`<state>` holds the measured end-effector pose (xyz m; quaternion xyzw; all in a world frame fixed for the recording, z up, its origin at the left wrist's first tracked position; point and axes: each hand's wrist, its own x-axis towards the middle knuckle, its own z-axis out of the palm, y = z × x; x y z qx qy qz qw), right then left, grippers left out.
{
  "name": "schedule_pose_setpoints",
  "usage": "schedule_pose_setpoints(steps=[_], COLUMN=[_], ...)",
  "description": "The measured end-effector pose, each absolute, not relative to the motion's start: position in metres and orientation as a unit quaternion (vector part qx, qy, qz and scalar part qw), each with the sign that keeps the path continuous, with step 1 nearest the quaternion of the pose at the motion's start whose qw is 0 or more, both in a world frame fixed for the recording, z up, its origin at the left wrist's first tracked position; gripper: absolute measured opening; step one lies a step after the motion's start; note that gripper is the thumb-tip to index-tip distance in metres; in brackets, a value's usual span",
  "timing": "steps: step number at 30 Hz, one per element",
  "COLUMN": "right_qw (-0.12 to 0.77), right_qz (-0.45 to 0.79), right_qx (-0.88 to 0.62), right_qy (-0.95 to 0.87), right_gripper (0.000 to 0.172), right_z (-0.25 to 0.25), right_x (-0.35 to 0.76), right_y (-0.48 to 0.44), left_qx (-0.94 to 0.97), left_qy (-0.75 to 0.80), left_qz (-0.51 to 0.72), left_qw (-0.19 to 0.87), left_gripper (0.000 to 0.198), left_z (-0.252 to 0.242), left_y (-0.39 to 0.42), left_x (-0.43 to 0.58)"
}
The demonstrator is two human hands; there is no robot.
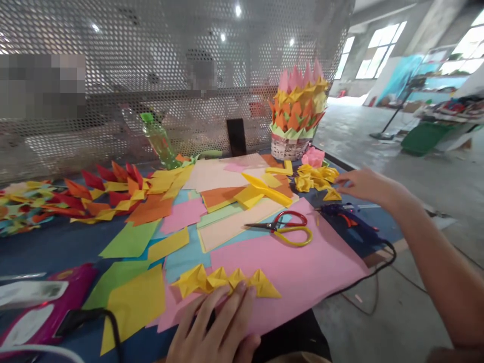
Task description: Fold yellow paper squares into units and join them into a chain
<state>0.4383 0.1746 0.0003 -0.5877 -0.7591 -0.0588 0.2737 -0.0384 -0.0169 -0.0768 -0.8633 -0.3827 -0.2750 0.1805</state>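
Note:
My left hand (223,322) lies with its fingers stretched out over a row of yellow folded-paper points (238,277), its fingertips touching the lower edge. The row rests on a large pink sheet (321,272). On the right, my right hand (363,186) reaches to a small pile of yellow folded-paper pieces (315,176). Its fingers are extended and apart, with the fingertips beside the pile's right edge. Just below that hand is a dark blue glue gun (351,222) with an orange trigger. Between the hands lie scissors (282,228) with one red and one yellow handle loop.
A tiered folded-paper basket (297,113) stands at the back right. Red, orange and yellow folded-paper rings (113,191) lie left, near a green bottle (161,138). Coloured sheets (132,239) cover the middle. A magenta device (49,302) with cables sits front left. Perforated metal (170,60) rises behind.

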Motion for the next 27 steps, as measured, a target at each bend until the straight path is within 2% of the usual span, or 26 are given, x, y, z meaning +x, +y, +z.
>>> schedule_pose_setpoints(steps=[4,10,13,17,19,22,27], right_qw=[0.194,0.161,0.19,0.287,0.329,0.377,0.392], right_qz=[-0.009,0.023,0.0,-0.03,0.007,0.136,0.364], right_qx=[-0.589,-0.589,-0.613,-0.61,-0.57,-0.489,-0.398], right_qy=[-0.784,-0.792,-0.767,-0.738,-0.753,-0.775,-0.746], right_gripper=[0.038,0.039,0.037,0.036,0.039,0.037,0.034], right_z=[-0.015,0.01,0.031,0.045,0.04,0.021,-0.011], right_x=[0.436,0.445,0.447,0.411,0.374,0.313,0.246], right_y=[0.172,0.176,0.164,0.124,0.099,0.063,0.027], left_qx=[-0.874,-0.874,-0.868,-0.846,-0.828,-0.788,-0.711], left_qy=[-0.364,-0.376,-0.39,-0.409,-0.424,-0.459,-0.487], left_qz=[-0.255,-0.242,-0.237,-0.291,-0.343,-0.409,-0.448], left_qw=[0.198,0.189,0.194,0.181,0.13,0.024,-0.237], left_gripper=[0.038,0.045,0.045,0.041,0.04,0.042,0.051], left_z=[-0.071,-0.07,-0.072,-0.063,-0.052,-0.029,-0.009], left_y=[-0.014,-0.014,-0.015,-0.018,-0.021,-0.023,-0.016], left_x=[-0.046,-0.054,-0.057,-0.051,-0.039,-0.015,0.014])
